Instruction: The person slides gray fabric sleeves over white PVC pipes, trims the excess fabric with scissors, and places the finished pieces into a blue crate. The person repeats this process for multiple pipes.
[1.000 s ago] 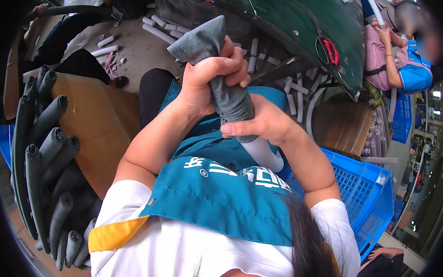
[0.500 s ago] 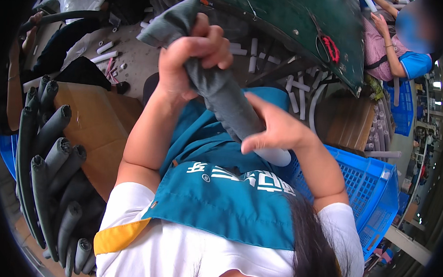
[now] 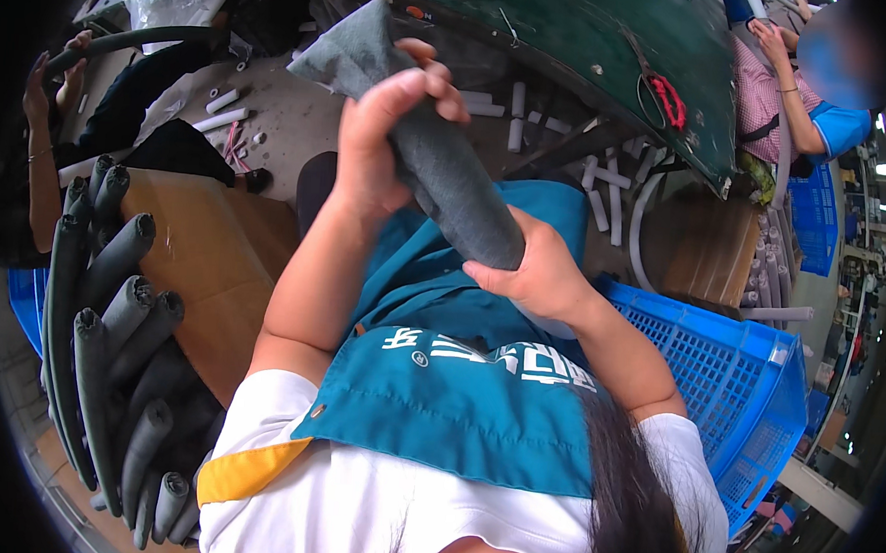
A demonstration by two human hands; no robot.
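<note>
Slanting across my lap is a tube in a dark grey-green fabric sleeve [image 3: 455, 189]. Its upper end is a flattened flap of loose cloth, while the lower part looks round and filled. A pale tube end [image 3: 541, 320] shows just below my right hand. My left hand [image 3: 386, 123] is closed round the upper part, under the flap, with its fingers curled over the cloth. Lower down, my right hand [image 3: 538, 272] grips the sleeve's lower end, thumb in front and other fingers hidden behind.
At left, several covered tubes [image 3: 126, 310] stand beside a cardboard box [image 3: 203, 264]. A blue crate [image 3: 704, 355] is at my right. Ahead, scissors with red handles [image 3: 665, 100] lie on a green table [image 3: 565, 43]. White tube pieces [image 3: 615, 205] litter the floor. Co-workers are at both sides.
My right hand has closed round the sleeve's lower end, and less of the pale tube end shows. The sleeve looks smoother. My left hand has shifted slightly down and right.
</note>
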